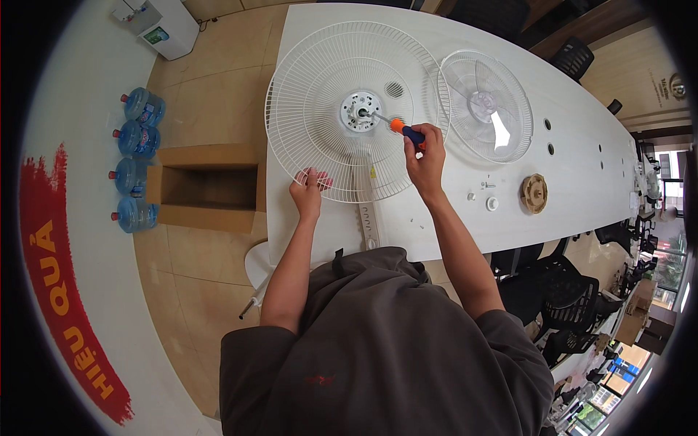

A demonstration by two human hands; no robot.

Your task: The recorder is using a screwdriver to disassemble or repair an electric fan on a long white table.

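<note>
A large white wire fan grille (313,80) lies over the near left of the white table, around a round motor plate (361,111) with a shaft in its middle. My right hand (425,158) is closed on the handle of an orange and dark blue screwdriver (407,131); its metal shank reaches left to the motor plate. At the grille's near rim my left hand (308,189) grips the wires, fingers partly behind them. Below the grille, a white fan stand (363,174) shows through the wires.
Right of the grille lies a second fan grille with clear blades (482,105). Nearer me are a brown round part (534,194), a white cap (492,204) and small screws (488,184). An open cardboard box (247,156) and several blue water bottles (137,138) stand on the floor at left.
</note>
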